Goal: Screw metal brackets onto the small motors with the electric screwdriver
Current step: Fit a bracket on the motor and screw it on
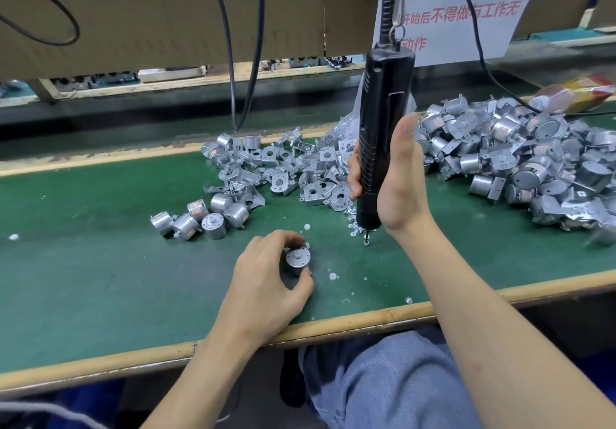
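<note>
Left hand (266, 278): lower centre of frame, thumb and fingertips pinched round a small silver cylindrical motor (297, 260). The motor is stood on end on the green table (100, 262), its shaft face upward. No bracket is seen on it.

Right hand (396, 182): centre right, fingers wrapped round the ribbed lower grip of a black electric screwdriver (383, 122), thumb laid straight up along the body. The tool is hung from above, its long axis near vertical. The bit tip (366, 240) is held just over the table with what appears to be a screw on it, beside a scatter of small silver screws (358, 227).

Governing relation: the motor lies to the lower left of the bit tip, near but apart. Both axes are upright, so a short sideways carry is judged sufficient once a bracket is seated.

Heap of bent grey metal brackets (283, 168): centre, beyond the left hand, the nearer hand to it.

Cluster of loose bare motors (200, 218): left of centre.

Large heap of bracketed motors (516, 162): right.

Brown cardboard screen (166, 12): upper left.

White paper notice with red characters (466, 18): upper right.
</note>
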Tool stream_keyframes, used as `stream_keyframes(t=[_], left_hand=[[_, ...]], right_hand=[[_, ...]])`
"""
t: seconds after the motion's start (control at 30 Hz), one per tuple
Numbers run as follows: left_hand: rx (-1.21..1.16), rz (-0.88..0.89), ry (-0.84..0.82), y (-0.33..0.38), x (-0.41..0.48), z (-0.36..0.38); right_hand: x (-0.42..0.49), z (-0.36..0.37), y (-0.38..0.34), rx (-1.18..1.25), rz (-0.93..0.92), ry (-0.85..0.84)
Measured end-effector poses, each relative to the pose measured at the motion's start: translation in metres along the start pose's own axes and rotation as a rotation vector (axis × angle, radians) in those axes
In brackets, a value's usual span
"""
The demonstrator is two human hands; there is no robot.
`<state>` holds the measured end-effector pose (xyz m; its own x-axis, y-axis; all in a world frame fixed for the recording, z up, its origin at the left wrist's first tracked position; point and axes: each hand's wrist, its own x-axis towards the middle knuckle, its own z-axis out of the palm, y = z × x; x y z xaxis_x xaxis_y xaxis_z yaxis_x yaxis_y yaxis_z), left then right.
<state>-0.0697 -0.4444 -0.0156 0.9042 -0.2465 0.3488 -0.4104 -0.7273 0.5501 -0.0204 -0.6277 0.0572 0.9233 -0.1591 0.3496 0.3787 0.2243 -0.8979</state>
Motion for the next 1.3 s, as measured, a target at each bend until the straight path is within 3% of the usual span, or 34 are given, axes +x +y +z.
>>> stream_keyframes(t=[0.47, 0.6, 0.7, 0.83, 1.0, 1.17, 1.3], left_hand=[[-0.040, 0.016, 0.011, 0.000, 0.000, 0.001], [-0.206, -0.111, 0.070, 0.002, 0.018, -0.004], [0.001, -0.042, 0.059, -0.005, 0.057, -0.005], [0.270, 0.106, -0.148, -0.005, 0.101, 0.006], [0.448, 0.123, -0.236, -0.005, 0.125, 0.018], [0.347, 0.147, -0.218, -0.008, 0.124, 0.015], [0.121, 0.012, -0.209, -0.012, 0.114, 0.004]], right_hand=[[0.001, -0.004, 0.002, -0.030, -0.019, 0.032], [0.001, -0.006, 0.002, -0.028, -0.016, 0.054], [0.000, -0.005, 0.003, -0.036, -0.023, 0.064], [0.000, -0.003, 0.003, -0.066, -0.034, 0.073], [0.000, -0.004, 0.004, -0.076, -0.031, 0.092], [-0.001, -0.002, 0.003, -0.101, -0.039, 0.098], [-0.001, -0.004, 0.004, -0.101, -0.051, 0.093]])
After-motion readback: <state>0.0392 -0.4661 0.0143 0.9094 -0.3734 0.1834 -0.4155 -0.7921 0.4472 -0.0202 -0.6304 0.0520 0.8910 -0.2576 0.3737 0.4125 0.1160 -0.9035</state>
